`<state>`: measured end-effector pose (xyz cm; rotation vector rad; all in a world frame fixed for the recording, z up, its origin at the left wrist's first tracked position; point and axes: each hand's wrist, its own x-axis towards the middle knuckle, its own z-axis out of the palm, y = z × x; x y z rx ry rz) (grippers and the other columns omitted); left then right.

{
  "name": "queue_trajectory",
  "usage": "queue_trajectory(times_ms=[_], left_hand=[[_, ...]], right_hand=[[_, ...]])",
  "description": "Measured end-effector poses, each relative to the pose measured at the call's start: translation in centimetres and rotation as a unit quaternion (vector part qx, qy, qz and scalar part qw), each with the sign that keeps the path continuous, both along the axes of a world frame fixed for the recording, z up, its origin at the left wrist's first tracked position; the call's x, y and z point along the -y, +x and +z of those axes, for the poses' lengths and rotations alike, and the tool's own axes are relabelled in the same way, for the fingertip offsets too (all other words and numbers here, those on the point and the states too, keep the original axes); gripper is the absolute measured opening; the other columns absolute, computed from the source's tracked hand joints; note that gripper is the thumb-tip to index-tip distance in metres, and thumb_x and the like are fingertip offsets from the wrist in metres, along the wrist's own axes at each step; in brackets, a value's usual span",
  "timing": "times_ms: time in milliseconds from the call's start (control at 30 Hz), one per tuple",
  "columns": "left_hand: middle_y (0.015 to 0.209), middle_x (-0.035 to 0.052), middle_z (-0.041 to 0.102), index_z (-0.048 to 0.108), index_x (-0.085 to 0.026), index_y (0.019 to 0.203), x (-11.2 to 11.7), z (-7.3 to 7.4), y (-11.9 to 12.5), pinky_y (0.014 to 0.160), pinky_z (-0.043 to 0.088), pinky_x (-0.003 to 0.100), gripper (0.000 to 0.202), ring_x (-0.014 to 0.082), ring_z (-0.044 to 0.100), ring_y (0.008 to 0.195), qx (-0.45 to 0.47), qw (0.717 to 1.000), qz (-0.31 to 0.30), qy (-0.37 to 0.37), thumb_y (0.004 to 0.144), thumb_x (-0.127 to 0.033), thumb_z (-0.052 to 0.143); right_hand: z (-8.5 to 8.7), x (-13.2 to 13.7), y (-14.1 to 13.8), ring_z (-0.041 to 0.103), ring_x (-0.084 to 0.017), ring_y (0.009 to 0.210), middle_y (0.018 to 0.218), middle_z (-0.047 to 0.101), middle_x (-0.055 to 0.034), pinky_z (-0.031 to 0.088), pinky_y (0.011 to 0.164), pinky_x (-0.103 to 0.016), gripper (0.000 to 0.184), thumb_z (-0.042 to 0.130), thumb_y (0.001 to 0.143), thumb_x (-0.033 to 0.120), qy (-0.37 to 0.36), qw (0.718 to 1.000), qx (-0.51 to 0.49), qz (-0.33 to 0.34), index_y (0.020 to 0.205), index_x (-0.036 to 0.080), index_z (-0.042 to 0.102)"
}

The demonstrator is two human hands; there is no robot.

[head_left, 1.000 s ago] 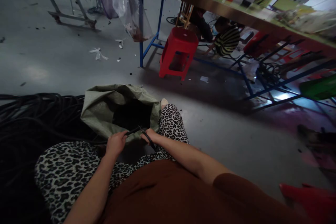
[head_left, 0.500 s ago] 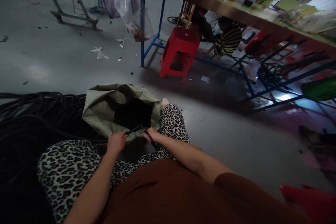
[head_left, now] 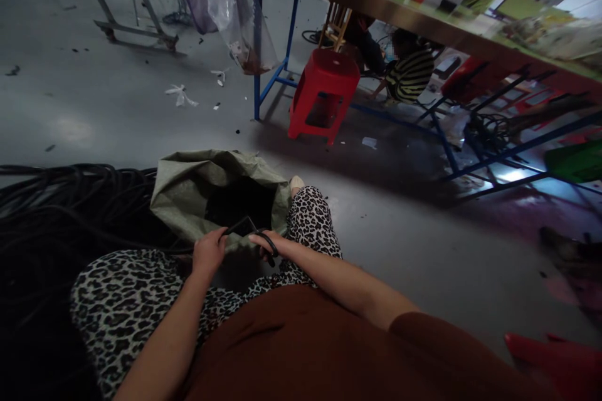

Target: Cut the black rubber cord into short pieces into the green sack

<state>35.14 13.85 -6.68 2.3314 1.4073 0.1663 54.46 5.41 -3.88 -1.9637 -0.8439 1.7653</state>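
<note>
My left hand (head_left: 209,252) is closed round a thin black strip (head_left: 236,225), whose free end points right over the mouth of a grey-green woven sack (head_left: 181,191). Facing it, my right hand (head_left: 268,244) grips black-handled scissors (head_left: 270,255). Their blades angle up and left, close to the strip's end; whether they touch it I cannot tell. The sack stands open between my knees, its inside too dark to make out. On the left lies a big heap of black tubing or cable (head_left: 94,194), partly behind my leg.
A red plastic stool (head_left: 327,91) stands ahead, beside a long workbench (head_left: 399,9) on blue legs. Clear plastic bags (head_left: 235,6) hang at its corner. Behind the bench a person in a striped top (head_left: 410,75) bends low. Scraps (head_left: 181,95) litter the floor.
The strip's free end has shifted slightly up and left. My right hand has turned a little with the scissors, and more of the blades and lower handle shows. The sack stays put.
</note>
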Motion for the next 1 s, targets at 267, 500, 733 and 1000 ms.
queue_trajectory(times_ms=[267, 500, 733, 1000], left_hand=[[0.110, 0.0078, 0.069, 0.063, -0.017, 0.116, 0.1, -0.6, -0.1, 0.092, 0.046, 0.033, 0.038, 0.0217, 0.063, 0.102, 0.020, 0.999, -0.042, -0.006, 0.087, -0.027, 0.040], [0.112, 0.0084, 0.068, 0.062, -0.016, 0.117, 0.1, -0.5, 0.0, 0.093, 0.045, 0.034, 0.039, 0.0218, 0.062, 0.103, 0.018, 0.997, -0.067, -0.022, 0.088, -0.028, 0.039], [0.111, 0.0079, 0.069, 0.062, -0.017, 0.117, 0.2, -0.5, -0.1, 0.093, 0.045, 0.035, 0.038, 0.0224, 0.062, 0.101, -0.013, 0.997, -0.079, -0.012, 0.088, -0.028, 0.040], [0.111, 0.0097, 0.068, 0.062, -0.016, 0.116, -0.1, -0.6, -0.4, 0.093, 0.045, 0.034, 0.037, 0.0234, 0.062, 0.104, -0.040, 0.996, -0.082, -0.008, 0.087, -0.028, 0.043]], right_hand=[[-0.2, -0.3, -0.1, 0.052, -0.010, 0.037, 0.055, 0.055, 0.0027, 0.043, 0.039, -0.016, 0.038, 0.051, 0.092, 0.047, 0.007, 1.000, -0.013, 0.018, 0.103, 0.012, 0.062], [-0.5, -0.4, -0.2, 0.052, -0.010, 0.037, 0.053, 0.056, 0.0028, 0.042, 0.038, -0.017, 0.039, 0.051, 0.092, 0.049, 0.009, 0.999, -0.001, 0.032, 0.098, 0.013, 0.063], [-0.3, -0.4, -0.3, 0.047, -0.008, 0.032, 0.045, 0.049, 0.0049, 0.040, 0.036, -0.015, 0.034, 0.055, 0.089, 0.046, -0.001, 0.999, 0.036, 0.014, 0.078, 0.013, 0.058], [0.3, -1.3, -0.6, 0.046, -0.010, 0.028, 0.041, 0.046, 0.0042, 0.040, 0.035, -0.018, 0.030, 0.050, 0.090, 0.033, -0.035, 0.996, 0.078, 0.026, 0.069, 0.013, 0.059]])
